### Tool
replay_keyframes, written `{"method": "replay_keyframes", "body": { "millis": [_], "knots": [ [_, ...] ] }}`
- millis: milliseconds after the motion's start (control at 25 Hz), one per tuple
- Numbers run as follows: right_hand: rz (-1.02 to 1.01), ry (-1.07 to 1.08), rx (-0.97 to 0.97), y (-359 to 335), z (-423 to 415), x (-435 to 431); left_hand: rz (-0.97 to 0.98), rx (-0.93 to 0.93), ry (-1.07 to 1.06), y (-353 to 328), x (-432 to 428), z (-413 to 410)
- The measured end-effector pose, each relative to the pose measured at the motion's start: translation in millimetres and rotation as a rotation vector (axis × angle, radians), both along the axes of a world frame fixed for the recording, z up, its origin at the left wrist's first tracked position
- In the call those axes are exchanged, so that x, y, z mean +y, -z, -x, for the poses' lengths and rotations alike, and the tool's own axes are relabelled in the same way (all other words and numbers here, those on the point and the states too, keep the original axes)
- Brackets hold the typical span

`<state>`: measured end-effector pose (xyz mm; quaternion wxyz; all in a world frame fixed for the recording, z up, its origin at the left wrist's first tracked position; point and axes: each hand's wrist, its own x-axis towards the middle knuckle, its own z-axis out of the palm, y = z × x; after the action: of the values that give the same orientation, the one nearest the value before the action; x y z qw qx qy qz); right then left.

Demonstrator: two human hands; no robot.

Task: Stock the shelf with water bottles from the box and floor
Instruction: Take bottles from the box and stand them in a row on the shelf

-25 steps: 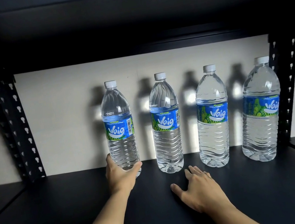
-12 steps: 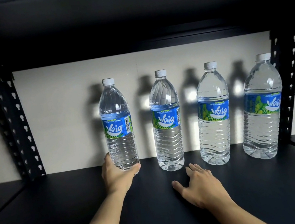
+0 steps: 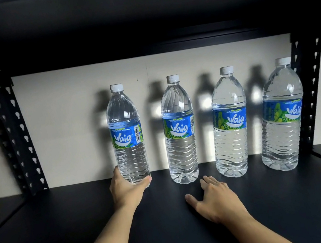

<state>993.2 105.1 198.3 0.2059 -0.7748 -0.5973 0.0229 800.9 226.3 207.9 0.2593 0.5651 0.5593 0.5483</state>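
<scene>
Several clear water bottles with blue labels and white caps stand upright in a row along the back of a black shelf. My left hand grips the base of the leftmost bottle. To its right stand a second bottle, a third bottle and a fourth bottle beside the right post. My right hand rests flat on the shelf in front of the second and third bottles, fingers spread, holding nothing.
Black perforated posts rise at the left and right of the bay. A dark upper shelf hangs low overhead. A pale wall backs the bottles. Open shelf surface lies left of the leftmost bottle.
The view has shifted slightly. My left hand stays on the leftmost bottle's base, and my right hand stays flat on the shelf, nearly still.
</scene>
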Motion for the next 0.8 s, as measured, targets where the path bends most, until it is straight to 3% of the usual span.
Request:
{"method": "replay_keyframes", "body": {
  "millis": [480, 800],
  "knots": [
    [0.025, 0.000, -0.002, 1.4, -0.9, 1.6, 0.030, 0.012, 0.019, -6.0, -8.0, -0.3],
    [0.055, 0.027, 0.010, -10.0, 7.8, -11.0, 0.305, 0.132, 0.111, -7.9, -48.7, 26.2]
  ]
}}
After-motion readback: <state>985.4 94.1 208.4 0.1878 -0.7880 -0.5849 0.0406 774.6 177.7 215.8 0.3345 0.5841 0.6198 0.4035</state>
